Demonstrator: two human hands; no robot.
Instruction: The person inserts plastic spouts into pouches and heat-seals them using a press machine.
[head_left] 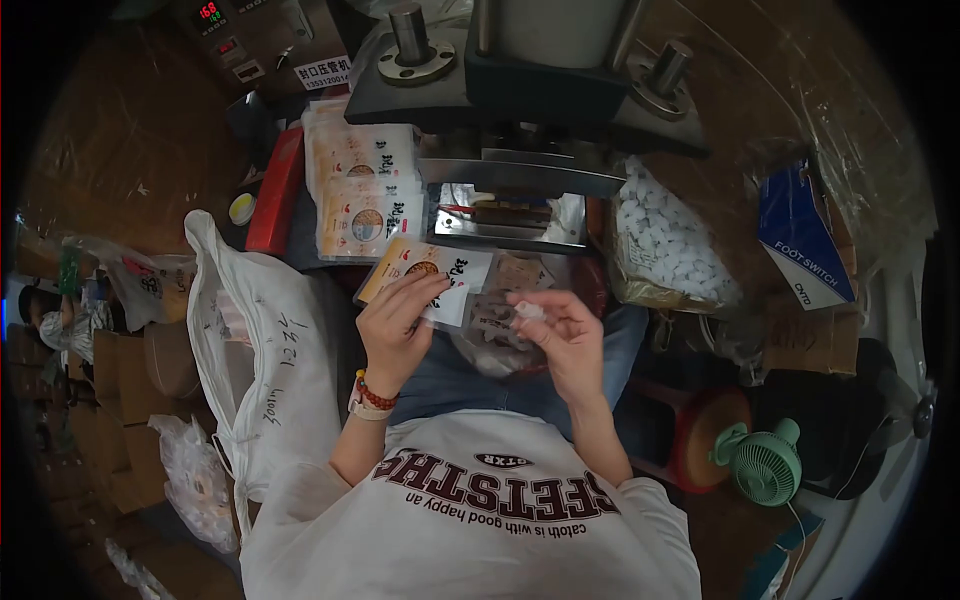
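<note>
My left hand (pixel 402 318) grips a flat printed pouch (pixel 470 262), orange and white with dark lettering. Between the thumb and fingers of my right hand (pixel 565 335) is a small white plastic piece (pixel 528 312), partly covered by the fingertips. Under both hands, a clear plastic bag (pixel 485 352) with printed contents rests on my lap. Just beyond the pouch is the press machine (pixel 545 85), with its metal jaw area (pixel 510 212) facing me. More printed pouches (pixel 365 215) are stacked to the left of the jaws.
An open bag of small white plastic pieces (pixel 672 235) stands right of the machine, near a blue foot switch box (pixel 808 235). On the left are a red box (pixel 275 195) and a large white sack (pixel 265 345). A green fan (pixel 765 465) sits at lower right.
</note>
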